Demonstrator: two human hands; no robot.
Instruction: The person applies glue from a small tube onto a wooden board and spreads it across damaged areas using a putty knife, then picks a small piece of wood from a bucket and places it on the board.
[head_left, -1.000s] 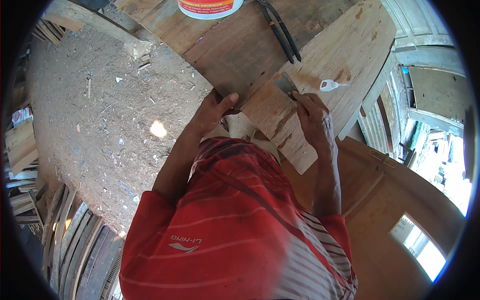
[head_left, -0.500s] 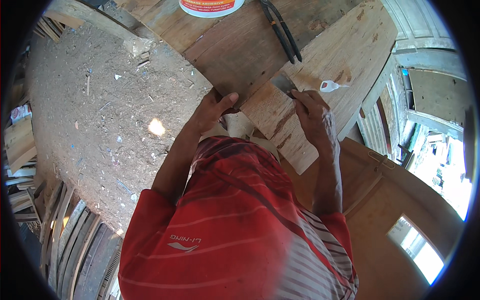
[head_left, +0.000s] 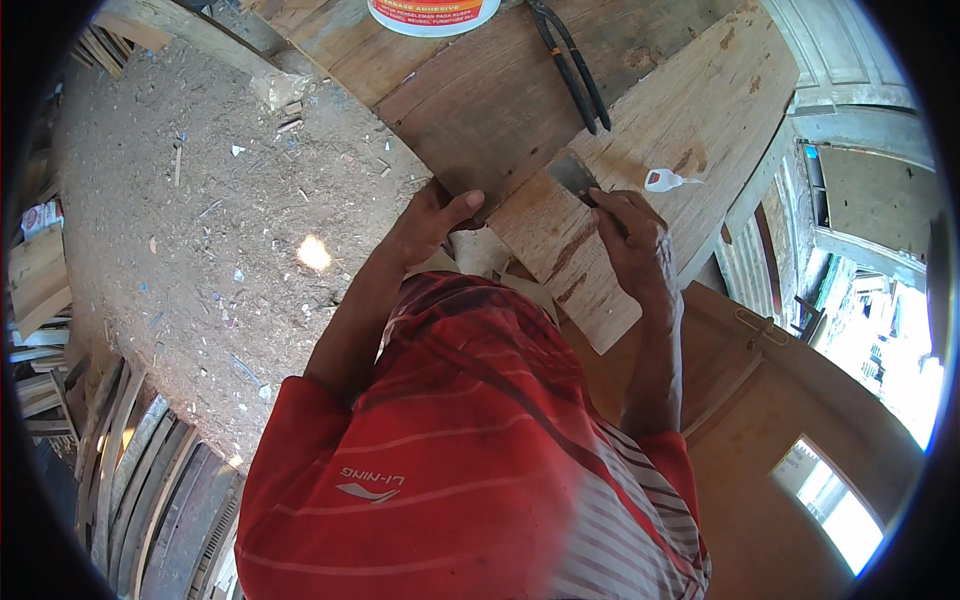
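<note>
A putty knife [head_left: 571,175] with a wide metal blade is in my right hand [head_left: 637,245], its handle mostly hidden by my closed fingers. The blade lies low over a pale wooden board [head_left: 720,100] with brown patches; whether it touches the wood I cannot tell. My left hand [head_left: 437,222] grips the near corner of the dark wooden bench top [head_left: 480,120], thumb above and the other fingers hidden below the edge. A small white glue bottle [head_left: 661,180] with a thin nozzle lies on the pale board, just right of the knife.
Black-handled pincers [head_left: 570,70] lie beyond the knife, beside a white tub [head_left: 432,18] with an orange label. Wood scraps and debris litter the floor [head_left: 240,210] at left. Stacked timber [head_left: 150,490] stands lower left, a brown panel [head_left: 740,480] at right.
The view has shifted slightly, so the bench things sit a little lower and further right. The putty knife has slid slightly toward me with my right hand. My left hand keeps its grip.
</note>
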